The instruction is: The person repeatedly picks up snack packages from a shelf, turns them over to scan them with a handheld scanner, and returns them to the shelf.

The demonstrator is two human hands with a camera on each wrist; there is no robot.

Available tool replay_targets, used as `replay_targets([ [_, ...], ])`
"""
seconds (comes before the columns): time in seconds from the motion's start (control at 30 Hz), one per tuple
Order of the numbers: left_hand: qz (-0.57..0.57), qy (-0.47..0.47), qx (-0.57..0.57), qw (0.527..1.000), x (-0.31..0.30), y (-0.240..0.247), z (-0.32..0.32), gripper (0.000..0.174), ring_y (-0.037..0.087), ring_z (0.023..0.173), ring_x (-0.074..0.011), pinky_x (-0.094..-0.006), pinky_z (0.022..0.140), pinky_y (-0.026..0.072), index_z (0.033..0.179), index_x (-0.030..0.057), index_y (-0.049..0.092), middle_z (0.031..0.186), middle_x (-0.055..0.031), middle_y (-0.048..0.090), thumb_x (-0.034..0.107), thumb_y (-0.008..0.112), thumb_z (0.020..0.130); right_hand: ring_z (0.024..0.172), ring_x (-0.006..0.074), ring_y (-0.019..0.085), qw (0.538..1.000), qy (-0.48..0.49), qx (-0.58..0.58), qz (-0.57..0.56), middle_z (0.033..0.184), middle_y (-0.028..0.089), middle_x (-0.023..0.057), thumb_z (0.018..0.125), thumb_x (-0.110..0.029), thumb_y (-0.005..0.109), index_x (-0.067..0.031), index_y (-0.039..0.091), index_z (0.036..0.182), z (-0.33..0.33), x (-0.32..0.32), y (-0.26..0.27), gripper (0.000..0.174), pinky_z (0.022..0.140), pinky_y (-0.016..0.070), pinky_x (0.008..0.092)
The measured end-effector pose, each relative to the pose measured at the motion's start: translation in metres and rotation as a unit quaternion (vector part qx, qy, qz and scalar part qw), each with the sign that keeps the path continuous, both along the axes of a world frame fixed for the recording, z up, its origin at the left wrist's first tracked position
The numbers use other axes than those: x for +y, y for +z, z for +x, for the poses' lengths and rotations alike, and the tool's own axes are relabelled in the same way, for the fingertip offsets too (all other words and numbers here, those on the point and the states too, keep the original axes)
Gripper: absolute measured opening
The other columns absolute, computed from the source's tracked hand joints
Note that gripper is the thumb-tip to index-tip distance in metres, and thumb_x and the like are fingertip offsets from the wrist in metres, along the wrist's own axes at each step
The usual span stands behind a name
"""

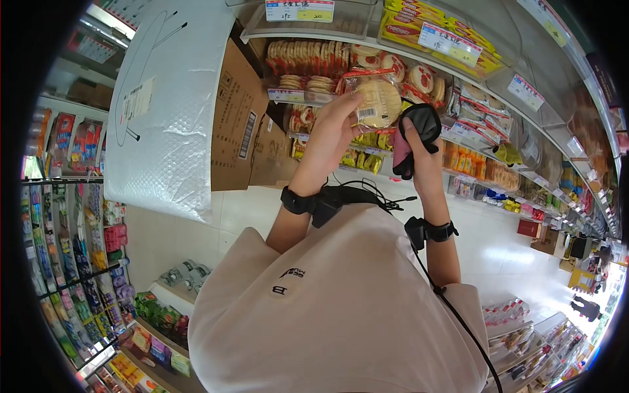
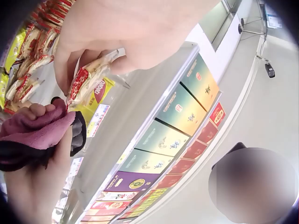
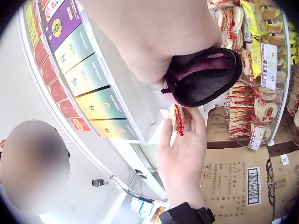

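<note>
My left hand (image 1: 335,126) pinches a clear-wrapped packet of round flat biscuits (image 1: 378,103), its barcode side facing up in the head view. Red print runs along the packet's edge in the right wrist view, where the fingers (image 3: 164,134) and thumb take it from both sides. In my right hand (image 1: 422,147) is a folded cloth (image 1: 424,123), grey and pink with black edging, bunched between fingers and thumb. Its fluffy pink face (image 2: 49,122) shows in the left wrist view. The cloth is close beside the packet's right side.
Shelf bins in front hold stacked biscuit packets (image 1: 308,56) and yellow packets (image 1: 409,29) behind price tags (image 1: 450,44). A cardboard box (image 1: 237,111) with a silvery padded sheet (image 1: 167,98) stands at the left. Green and yellow boxes (image 2: 181,111) line an upper shelf. Black cables (image 1: 373,190) hang at the chest.
</note>
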State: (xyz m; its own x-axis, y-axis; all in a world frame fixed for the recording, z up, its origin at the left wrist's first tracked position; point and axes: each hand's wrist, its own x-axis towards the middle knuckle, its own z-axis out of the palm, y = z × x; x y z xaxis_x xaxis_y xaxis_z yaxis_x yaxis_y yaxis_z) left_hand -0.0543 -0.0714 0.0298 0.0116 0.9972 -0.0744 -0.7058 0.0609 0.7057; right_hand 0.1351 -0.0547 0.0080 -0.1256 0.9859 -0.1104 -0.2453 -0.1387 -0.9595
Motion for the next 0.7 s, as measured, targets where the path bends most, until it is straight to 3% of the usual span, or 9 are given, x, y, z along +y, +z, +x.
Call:
replay_targets([
  [0.23,0.010,-0.068,-0.051,0.996,-0.001,0.010,0.011,0.049,0.060,0.121,-0.0207,-0.0365,0.096,0.0519,0.137,-0.0005,0.050,0.135,-0.0119,0.059,0.034,0.054,0.103,0.086,0.0065,0.061,0.997,-0.046,0.049,-0.027,0.099,0.069,-0.0009,0.094,-0.019,0.071,-0.0003,0.068,0.109,0.000,-0.009,0.015,0.024,0.079,0.0477,0.0228],
  [0.27,0.005,-0.108,0.118,0.987,0.007,-0.002,0.014,0.052,0.056,0.125,-0.0179,-0.0346,0.099,0.0490,0.144,0.0005,0.043,0.139,-0.0102,0.055,0.032,0.053,0.104,0.087,0.0059,0.061,0.998,-0.021,0.046,-0.039,0.099,0.069,-0.0010,0.095,-0.019,0.071,-0.0007,0.068,0.109,0.004,-0.008,0.010,0.023,0.079,0.0478,0.0227],
  [0.33,0.027,-0.180,0.293,0.939,-0.013,0.028,0.011,0.057,0.050,0.128,-0.0124,-0.0273,0.100,0.0451,0.153,0.0028,0.033,0.143,-0.0060,0.050,0.018,0.054,0.103,0.085,0.0053,0.061,1.000,-0.013,0.005,0.004,0.096,0.069,-0.0010,0.096,-0.020,0.069,-0.0018,0.068,0.107,0.003,-0.007,0.003,0.021,0.077,0.0479,0.0226],
  [0.37,0.226,-0.107,0.253,0.935,-0.010,0.010,0.025,0.061,0.053,0.121,-0.0098,-0.0235,0.093,0.0475,0.154,0.0018,0.031,0.139,-0.0044,0.052,0.009,0.059,0.100,0.084,0.0052,0.061,1.000,-0.008,-0.004,0.013,0.094,0.069,-0.0008,0.097,-0.020,0.068,-0.0019,0.068,0.105,0.003,-0.007,0.003,0.020,0.076,0.0478,0.0226],
  [0.43,0.160,-0.160,0.336,0.914,-0.009,0.024,0.019,0.066,0.043,0.134,-0.0153,-0.0295,0.110,0.0364,0.156,0.0030,0.024,0.143,-0.0112,0.049,0.008,0.058,0.100,0.083,0.0055,0.061,0.999,0.034,-0.013,0.014,0.091,0.069,-0.0005,0.097,-0.021,0.068,-0.0016,0.067,0.104,0.007,-0.007,0.012,0.021,0.075,0.0478,0.0229],
  [0.53,0.179,0.004,0.279,0.943,-0.004,0.028,0.019,0.057,0.051,0.129,-0.0185,-0.0306,0.104,0.0439,0.149,-0.0009,0.027,0.137,-0.0160,0.053,0.008,0.057,0.101,0.081,0.0063,0.061,0.999,0.048,-0.017,0.013,0.088,0.069,-0.0001,0.097,-0.022,0.067,-0.0015,0.067,0.102,0.010,-0.005,0.009,0.021,0.073,0.0479,0.0234],
  [0.63,0.150,0.148,0.324,0.922,0.000,0.049,0.004,0.046,0.061,0.116,-0.0201,-0.0290,0.093,0.0528,0.137,-0.0009,0.031,0.129,-0.0186,0.056,0.007,0.057,0.101,0.079,0.0070,0.060,0.999,0.046,0.005,-0.006,0.086,0.067,-0.0014,0.097,-0.023,0.068,-0.0021,0.067,0.102,0.013,-0.008,0.019,0.021,0.072,0.0475,0.0237],
  [0.67,0.170,0.190,0.268,0.929,0.007,0.056,0.001,0.044,0.067,0.104,-0.0203,-0.0261,0.082,0.0570,0.133,-0.0002,0.030,0.127,-0.0186,0.057,0.007,0.059,0.100,0.078,0.0070,0.059,0.999,0.033,0.005,-0.012,0.085,0.067,-0.0019,0.097,-0.023,0.068,-0.0022,0.067,0.102,0.014,-0.008,0.018,0.021,0.072,0.0472,0.0237],
  [0.7,0.181,0.239,0.282,0.911,0.012,0.061,-0.006,0.039,0.067,0.098,-0.0171,-0.0250,0.079,0.0564,0.131,-0.0022,0.038,0.123,-0.0160,0.058,0.008,0.060,0.100,0.077,0.0070,0.059,1.000,0.019,0.005,-0.019,0.085,0.066,-0.0023,0.097,-0.023,0.069,-0.0024,0.067,0.102,0.015,-0.009,0.015,0.022,0.072,0.0470,0.0237],
])
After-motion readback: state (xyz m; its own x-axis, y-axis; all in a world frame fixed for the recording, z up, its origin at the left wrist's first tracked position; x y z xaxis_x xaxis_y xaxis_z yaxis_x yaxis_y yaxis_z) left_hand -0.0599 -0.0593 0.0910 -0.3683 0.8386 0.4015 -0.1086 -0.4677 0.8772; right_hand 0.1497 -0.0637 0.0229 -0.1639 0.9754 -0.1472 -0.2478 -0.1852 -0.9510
